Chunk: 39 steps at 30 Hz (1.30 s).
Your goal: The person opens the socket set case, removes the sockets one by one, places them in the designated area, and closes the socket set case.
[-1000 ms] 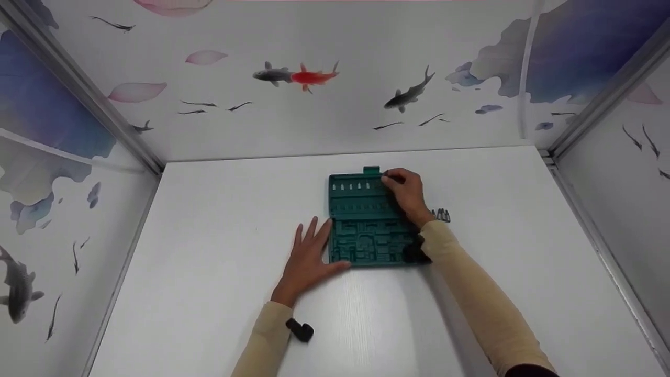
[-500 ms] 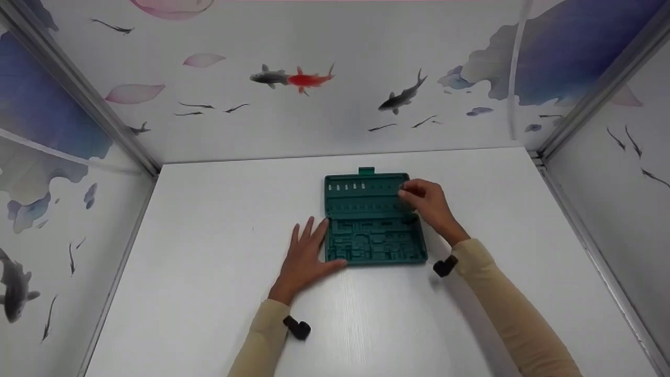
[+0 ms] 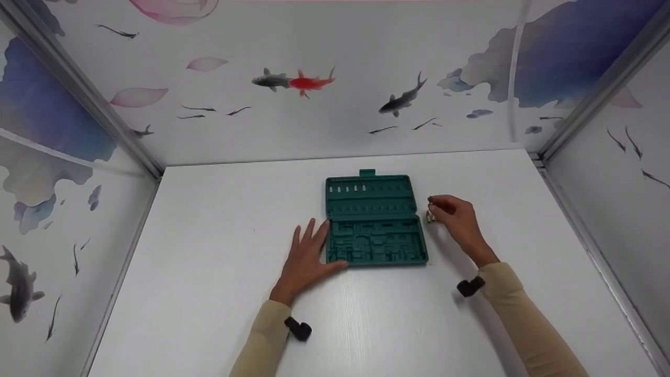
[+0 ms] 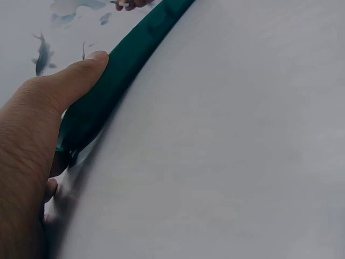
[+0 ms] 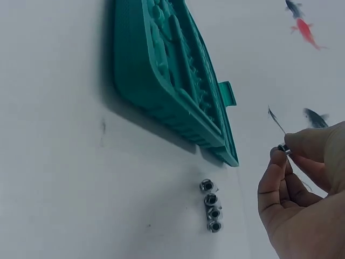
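A green hinged tool case (image 3: 370, 201) lies flat and unfolded on the white table, its moulded slots facing up. Spread along its left side, my left hand (image 3: 304, 262) has straight fingers at the edge and the thumb at the front corner. In the left wrist view the thumb lies against the case wall. To the right of the case, my right hand (image 3: 459, 222) pinches a small metal socket (image 5: 284, 149) between thumb and forefinger, raised above the table. Close by, several silver sockets (image 5: 211, 199) stand in a short row, partly hidden by that hand in the head view.
A row of small silver pieces (image 3: 347, 189) sits in the left part of the case's far half. The latch tab (image 3: 367, 172) sticks out at the back. White panels printed with fish (image 3: 403, 99) enclose the table at the back and sides.
My right hand has moved from over the case's far right part to beside the case, near the standing sockets, its thumb and forefinger still pinched together. The left hand stays on the case edge.
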Available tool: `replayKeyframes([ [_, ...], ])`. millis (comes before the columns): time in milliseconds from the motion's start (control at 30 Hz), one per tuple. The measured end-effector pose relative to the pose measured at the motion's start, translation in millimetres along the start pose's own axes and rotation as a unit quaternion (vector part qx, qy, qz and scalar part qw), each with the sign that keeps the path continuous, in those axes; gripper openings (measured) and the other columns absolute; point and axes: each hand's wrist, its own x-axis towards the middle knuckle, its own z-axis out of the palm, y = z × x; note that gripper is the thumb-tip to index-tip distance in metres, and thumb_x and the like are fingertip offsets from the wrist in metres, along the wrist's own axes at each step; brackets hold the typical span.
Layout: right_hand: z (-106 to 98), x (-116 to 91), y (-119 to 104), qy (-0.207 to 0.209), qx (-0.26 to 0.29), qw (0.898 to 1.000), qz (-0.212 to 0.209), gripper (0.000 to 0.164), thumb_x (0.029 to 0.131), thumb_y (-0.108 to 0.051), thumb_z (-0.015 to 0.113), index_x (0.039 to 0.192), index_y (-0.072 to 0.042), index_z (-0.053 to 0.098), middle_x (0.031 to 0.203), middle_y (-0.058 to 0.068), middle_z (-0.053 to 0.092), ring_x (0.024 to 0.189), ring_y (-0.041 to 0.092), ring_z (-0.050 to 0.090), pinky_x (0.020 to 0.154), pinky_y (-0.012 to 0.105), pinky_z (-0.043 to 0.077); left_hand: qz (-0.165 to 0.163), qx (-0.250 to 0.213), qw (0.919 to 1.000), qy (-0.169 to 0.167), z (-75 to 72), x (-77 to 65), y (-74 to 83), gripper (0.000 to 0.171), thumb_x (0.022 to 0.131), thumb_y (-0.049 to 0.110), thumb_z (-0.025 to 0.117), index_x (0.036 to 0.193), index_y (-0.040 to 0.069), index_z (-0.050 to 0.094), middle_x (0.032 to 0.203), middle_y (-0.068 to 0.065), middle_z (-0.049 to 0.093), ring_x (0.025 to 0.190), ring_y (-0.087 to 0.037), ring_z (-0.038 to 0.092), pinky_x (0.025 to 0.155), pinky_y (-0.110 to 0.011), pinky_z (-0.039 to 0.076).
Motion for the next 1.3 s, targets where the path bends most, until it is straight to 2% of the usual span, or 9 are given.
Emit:
replayKeyframes([
  [133,-10.1,-5.4,7.8,0.023,-0.038,0.999,0.010,0.033,0.109,-0.018,0.074,0.134,0.003,0.074,0.129,0.019,0.075,0.106,0.019,0.064,0.084,0.013,0.054,0.000,0.004,1.0000,0.002,0.0,0.1,-0.1,0.117,0.088,0.085,0.070,0.178,0.024,0.026,0.183,-0.015,0.018,0.169,-0.045,0.005,0.133,-0.068,0.016],
  [367,-23.8,-14.3,21.9,0.057,-0.073,0.995,0.049,0.034,0.108,-0.025,0.075,0.131,0.000,0.077,0.126,0.018,0.076,0.105,0.019,0.066,0.081,0.014,0.055,0.003,0.002,1.0000,0.004,1.0,0.5,-1.3,0.116,0.088,0.085,0.070,0.178,0.026,0.026,0.183,-0.015,0.018,0.170,-0.044,0.005,0.133,-0.067,0.016],
  [567,-26.7,-19.8,34.6,0.079,-0.095,0.989,0.085,0.032,0.107,-0.026,0.075,0.129,-0.002,0.078,0.127,0.018,0.075,0.108,0.023,0.065,0.079,0.014,0.053,0.001,0.005,1.0000,0.003,2.5,1.1,-3.4,0.117,0.087,0.088,0.068,0.178,0.027,0.025,0.184,-0.014,0.018,0.170,-0.044,0.005,0.133,-0.067,0.016],
  [833,-18.0,-21.6,44.6,0.114,-0.116,0.984,0.074,0.025,0.106,-0.017,0.075,0.123,0.000,0.080,0.119,0.020,0.077,0.103,0.025,0.063,0.079,0.014,0.049,0.009,-0.004,0.9999,0.006,0.8,1.3,-3.5,0.116,0.088,0.084,0.071,0.178,0.026,0.025,0.183,-0.015,0.019,0.169,-0.044,0.005,0.133,-0.067,0.014],
  [1033,-7.4,-24.4,47.4,0.128,-0.113,0.982,0.075,0.029,0.110,-0.023,0.070,0.128,-0.002,0.079,0.120,0.017,0.076,0.105,0.025,0.064,0.085,0.016,0.050,0.010,-0.003,0.9999,0.006,-0.2,0.7,-2.0,0.116,0.089,0.084,0.071,0.178,0.026,0.025,0.183,-0.015,0.019,0.170,-0.043,0.005,0.134,-0.066,0.013],
  [1300,5.8,-30.0,51.4,0.165,-0.099,0.979,0.065,0.032,0.110,-0.026,0.068,0.130,-0.004,0.079,0.120,0.013,0.075,0.107,0.024,0.066,0.085,0.024,0.053,0.011,0.002,0.9999,0.005,-0.6,1.3,-0.6,0.115,0.089,0.083,0.070,0.178,0.025,0.025,0.183,-0.016,0.019,0.170,-0.042,0.006,0.134,-0.066,0.013],
])
